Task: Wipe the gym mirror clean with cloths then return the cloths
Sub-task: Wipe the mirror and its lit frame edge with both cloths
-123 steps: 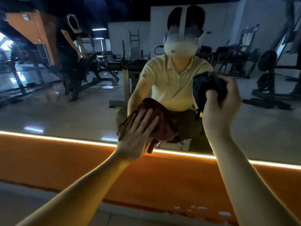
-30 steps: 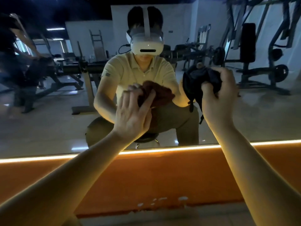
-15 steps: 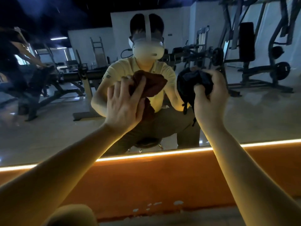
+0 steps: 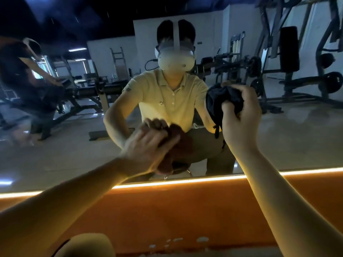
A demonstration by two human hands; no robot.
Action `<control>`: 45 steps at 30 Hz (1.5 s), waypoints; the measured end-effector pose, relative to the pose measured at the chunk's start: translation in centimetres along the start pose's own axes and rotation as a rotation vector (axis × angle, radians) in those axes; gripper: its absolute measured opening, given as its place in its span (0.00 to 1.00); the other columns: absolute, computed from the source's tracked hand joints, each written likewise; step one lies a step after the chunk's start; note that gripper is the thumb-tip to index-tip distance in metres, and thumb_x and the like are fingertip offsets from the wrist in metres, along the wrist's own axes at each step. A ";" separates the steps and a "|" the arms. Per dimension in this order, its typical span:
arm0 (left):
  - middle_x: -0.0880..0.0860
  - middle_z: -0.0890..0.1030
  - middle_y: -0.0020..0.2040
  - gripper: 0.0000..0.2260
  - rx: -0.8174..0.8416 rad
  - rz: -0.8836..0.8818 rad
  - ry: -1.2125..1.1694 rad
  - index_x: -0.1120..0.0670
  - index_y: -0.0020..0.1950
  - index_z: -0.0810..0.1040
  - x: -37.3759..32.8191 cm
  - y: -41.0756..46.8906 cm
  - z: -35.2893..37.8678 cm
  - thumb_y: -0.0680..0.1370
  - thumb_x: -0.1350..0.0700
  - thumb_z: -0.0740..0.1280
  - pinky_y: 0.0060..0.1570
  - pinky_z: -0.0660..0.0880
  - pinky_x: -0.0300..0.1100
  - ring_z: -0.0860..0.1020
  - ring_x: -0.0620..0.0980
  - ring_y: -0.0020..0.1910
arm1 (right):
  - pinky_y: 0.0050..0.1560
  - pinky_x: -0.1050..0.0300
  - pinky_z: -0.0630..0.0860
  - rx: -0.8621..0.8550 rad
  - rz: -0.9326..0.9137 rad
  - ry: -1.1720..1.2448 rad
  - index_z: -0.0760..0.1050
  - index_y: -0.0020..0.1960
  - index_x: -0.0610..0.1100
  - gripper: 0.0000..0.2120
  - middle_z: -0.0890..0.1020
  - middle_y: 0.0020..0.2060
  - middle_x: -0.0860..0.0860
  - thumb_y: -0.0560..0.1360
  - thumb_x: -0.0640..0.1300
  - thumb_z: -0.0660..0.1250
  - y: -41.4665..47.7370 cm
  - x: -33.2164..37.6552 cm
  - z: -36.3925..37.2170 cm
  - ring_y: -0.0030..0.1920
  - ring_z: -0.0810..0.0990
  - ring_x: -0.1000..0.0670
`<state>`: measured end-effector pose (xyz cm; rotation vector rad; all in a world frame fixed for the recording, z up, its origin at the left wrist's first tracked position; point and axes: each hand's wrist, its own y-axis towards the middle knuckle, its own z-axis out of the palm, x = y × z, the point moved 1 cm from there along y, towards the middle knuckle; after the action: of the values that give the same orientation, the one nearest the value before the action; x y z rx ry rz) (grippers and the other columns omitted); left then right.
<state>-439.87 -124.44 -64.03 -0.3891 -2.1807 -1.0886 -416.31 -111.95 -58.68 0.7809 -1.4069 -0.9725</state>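
Note:
The gym mirror (image 4: 78, 156) fills the wall ahead and reflects me crouched in a yellow shirt. My left hand (image 4: 146, 151), blurred by motion, presses a reddish-brown cloth (image 4: 178, 145) flat against the glass with straight fingers, low in the mirror. My right hand (image 4: 241, 115) is raised to the right and grips a bunched dark cloth (image 4: 220, 102) against the glass, a strand hanging below it.
A lit strip (image 4: 185, 181) runs along the mirror's bottom edge above an orange wall band (image 4: 167, 210) with chipped white spots. The mirror reflects weight machines, benches and another person at the left. My knee (image 4: 87, 245) shows at the bottom.
My left hand has swept the reddish-brown cloth down the glass from chest height to near the mirror's lower edge. The right hand with the dark cloth has stayed about where it was.

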 end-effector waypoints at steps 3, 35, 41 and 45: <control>0.60 0.67 0.62 0.23 -0.258 -0.310 -0.030 0.55 0.78 0.68 2.2 4.0 -1.4 0.84 0.47 0.61 0.60 0.65 0.57 0.68 0.63 0.61 | 0.54 0.56 0.78 -0.023 0.008 0.017 0.76 0.61 0.34 0.11 0.80 0.54 0.44 0.79 0.33 0.65 0.3 -0.2 -0.2 0.54 0.79 0.48; 0.60 0.73 0.62 0.35 0.269 0.038 -0.097 0.51 0.80 0.65 -11.3 -3.3 2.6 0.75 0.51 0.73 0.60 0.79 0.56 0.74 0.58 0.58 | 0.50 0.55 0.78 -0.087 0.229 0.278 0.74 0.59 0.30 0.11 0.79 0.52 0.36 0.77 0.32 0.63 1.7 -1.8 -3.0 0.50 0.80 0.43; 0.67 0.76 0.63 0.35 0.191 -0.311 -0.100 0.51 0.79 0.66 -5.6 -8.4 -0.5 0.75 0.55 0.75 0.50 0.83 0.63 0.79 0.66 0.56 | 0.54 0.45 0.80 -0.103 0.246 0.276 0.74 0.61 0.31 0.14 0.79 0.55 0.35 0.78 0.35 0.61 1.3 -1.2 -1.6 0.53 0.80 0.41; 0.65 0.72 0.62 0.26 0.114 -0.634 -0.179 0.52 0.81 0.64 -4.8 -10.0 -2.5 0.82 0.52 0.61 0.49 0.80 0.60 0.73 0.61 0.55 | 0.51 0.57 0.77 -0.118 0.214 0.248 0.74 0.60 0.31 0.12 0.79 0.53 0.36 0.78 0.34 0.61 1.3 -1.3 -1.1 0.51 0.79 0.42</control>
<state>-440.44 -132.38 -72.14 0.2949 -2.5936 -1.2761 -414.96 -110.34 -58.14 0.6257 -1.1792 -0.7577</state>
